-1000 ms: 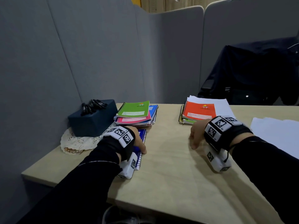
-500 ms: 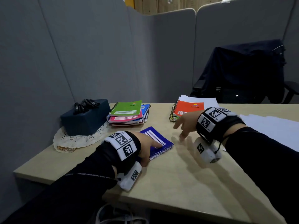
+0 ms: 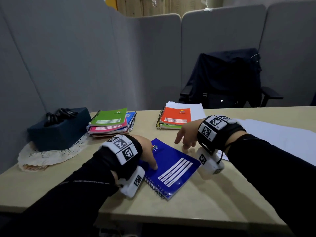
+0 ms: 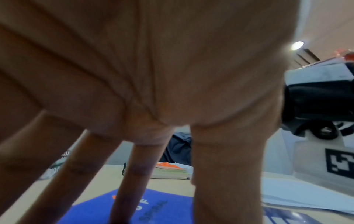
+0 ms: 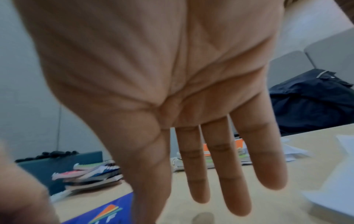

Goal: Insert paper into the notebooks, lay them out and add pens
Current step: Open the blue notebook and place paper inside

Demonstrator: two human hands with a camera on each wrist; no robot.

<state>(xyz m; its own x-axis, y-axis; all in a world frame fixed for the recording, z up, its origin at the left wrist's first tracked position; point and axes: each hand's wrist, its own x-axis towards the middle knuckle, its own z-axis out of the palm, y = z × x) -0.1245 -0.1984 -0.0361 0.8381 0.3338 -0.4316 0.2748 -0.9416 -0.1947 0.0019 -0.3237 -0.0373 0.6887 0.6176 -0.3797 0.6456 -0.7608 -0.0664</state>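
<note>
A blue spiral notebook (image 3: 172, 170) lies closed and askew on the desk in front of me, also seen in the left wrist view (image 4: 162, 209). My left hand (image 3: 148, 155) presses straight fingers (image 4: 134, 174) onto its cover. My right hand (image 3: 185, 139) hovers with fingers spread over the notebook's far right edge and holds nothing; its palm (image 5: 210, 166) fills the right wrist view. A stack topped by a green notebook (image 3: 110, 118) sits behind on the left. An orange-topped stack (image 3: 177, 117) rests on white paper. Black pens (image 3: 59, 114) lie on a dark blue box (image 3: 58, 132).
Loose white paper sheets (image 3: 280, 135) cover the desk's right side. A lace doily (image 3: 49, 155) sits under the box at the left edge. Grey partition panels wall the desk. A chair draped with a dark jacket (image 3: 225, 77) stands behind.
The blue notebook has slid from beside the left stack to the desk's centre under my left hand, turning askew. My right hand has moved left to its far edge.
</note>
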